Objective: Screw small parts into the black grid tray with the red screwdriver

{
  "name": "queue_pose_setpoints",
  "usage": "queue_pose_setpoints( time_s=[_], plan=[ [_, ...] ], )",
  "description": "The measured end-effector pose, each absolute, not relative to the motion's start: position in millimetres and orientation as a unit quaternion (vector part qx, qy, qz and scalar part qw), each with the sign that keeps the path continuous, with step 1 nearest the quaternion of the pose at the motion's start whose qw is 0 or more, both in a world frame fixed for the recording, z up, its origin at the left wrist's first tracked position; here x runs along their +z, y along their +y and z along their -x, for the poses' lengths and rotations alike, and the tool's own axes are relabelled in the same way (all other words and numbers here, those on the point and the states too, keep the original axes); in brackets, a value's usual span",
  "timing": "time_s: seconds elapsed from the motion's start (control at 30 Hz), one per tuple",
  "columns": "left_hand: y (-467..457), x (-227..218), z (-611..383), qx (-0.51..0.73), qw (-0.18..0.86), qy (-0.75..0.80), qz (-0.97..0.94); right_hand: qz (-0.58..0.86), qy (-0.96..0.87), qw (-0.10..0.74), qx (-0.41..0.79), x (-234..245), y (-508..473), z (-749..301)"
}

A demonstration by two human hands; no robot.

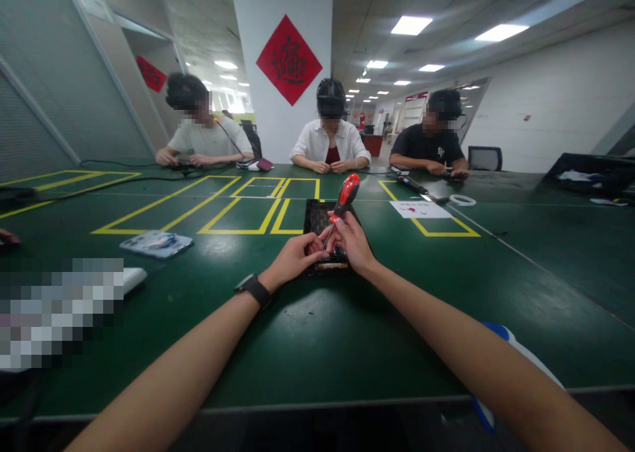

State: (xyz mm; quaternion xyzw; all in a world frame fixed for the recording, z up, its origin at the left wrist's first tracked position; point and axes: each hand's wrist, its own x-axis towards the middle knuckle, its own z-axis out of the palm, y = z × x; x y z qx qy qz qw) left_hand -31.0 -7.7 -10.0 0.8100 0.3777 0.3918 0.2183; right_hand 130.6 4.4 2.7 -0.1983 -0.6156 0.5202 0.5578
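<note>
At the frame's centre I saw the right hand (355, 241) pinching a tilted red-and-black screwdriver (348, 195) over a black casing (313, 219) on the worktop (317, 346), the left hand (297, 255) bunched near its tip, seemingly for steadiness, its grip unclear.

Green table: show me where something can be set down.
Bare patches: between the left forearm and right forearm, nearer than the black case; also between the white sheet and right forearm. Crowded: the case itself, under left hand, right hand and screwdriver.

- Over the dark case (309, 217) I grip a glossy, plastic-handled screwdriver (347, 195).
- Around the case, smooth, faintly glossy tabletop (297, 333).
- Right of the case, matt paper sheet (426, 210).
</note>
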Motion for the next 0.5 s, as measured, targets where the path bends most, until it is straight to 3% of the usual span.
queue_pose_setpoints(
  time_s=[0.5],
  plan=[
    [-5.4, -14.2, 31.3, 0.401, 0.211, 0.381, -0.806, 0.193, -0.624, 0.546, 0.525, 2.5, 3.7, -130.7]
  ],
)
